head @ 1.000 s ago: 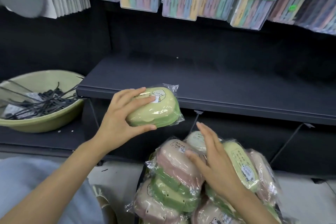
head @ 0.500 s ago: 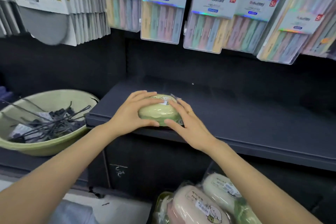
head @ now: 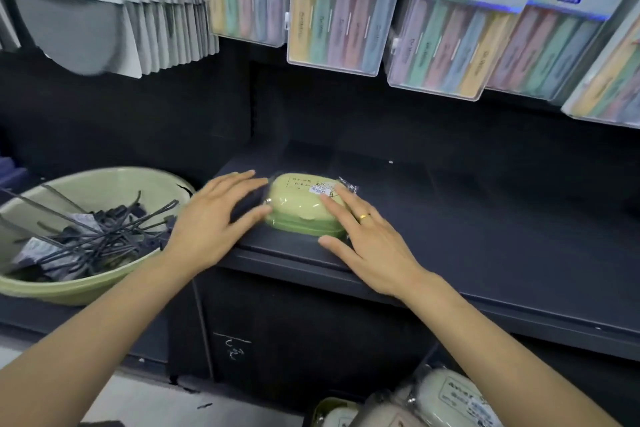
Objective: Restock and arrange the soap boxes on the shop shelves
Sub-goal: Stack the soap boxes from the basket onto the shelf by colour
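Head view: my left hand (head: 211,222) and right hand (head: 370,239), fingers straight, flank the green soap box (head: 301,208) on the shelf (head: 485,218); the basin (head: 86,284) holds black hooks (head: 104,232).

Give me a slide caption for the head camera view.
Both hands, left and right, steady a green soap box on the dark shelf.

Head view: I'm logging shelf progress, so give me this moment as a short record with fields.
item: green plastic-wrapped soap box, white label on top
place: lies flat on the dark shelf, near its front left corner
left hand: fingers straight, tips at the box's left side
right hand: fingers straight, resting on the box's top right
stock left: wrapped pale soap boxes below the shelf
beside shelf: green plastic basin holding black hooks
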